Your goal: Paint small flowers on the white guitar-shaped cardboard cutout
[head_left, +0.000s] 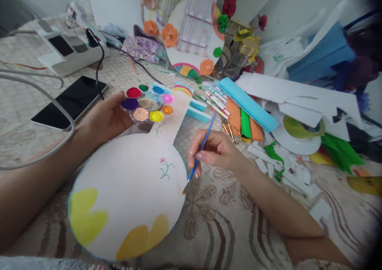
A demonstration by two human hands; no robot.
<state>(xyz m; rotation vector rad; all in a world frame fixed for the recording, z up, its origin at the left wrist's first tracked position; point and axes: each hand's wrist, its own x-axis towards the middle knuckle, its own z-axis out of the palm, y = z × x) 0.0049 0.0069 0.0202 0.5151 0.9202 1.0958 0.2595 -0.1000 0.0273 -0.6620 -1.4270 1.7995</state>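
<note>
My left hand (115, 114) grips the edge of a clear paint palette (145, 102) whose round wells hold several colours. In my right hand (211, 150) is a blue paintbrush (205, 138), pinched between thumb and fingers. Its bristles point down at the right edge of a white vase-shaped cutout (128, 178). Yellow petals (88, 214) are painted at the cutout's lower left, orange-yellow ones (145, 238) along its bottom edge. A small pink flower with green stems (165, 168) is drawn near the right side. The palette covers part of the cutout's neck.
A black phone (70, 100) and a white power strip (71, 51) with cables lie on the left. To the right are a light-blue paper roll (249, 104), tape (301, 130), gold scissors handles (231, 134) and white paper scraps (286, 174). Paper flowers (169, 35) stand at the back.
</note>
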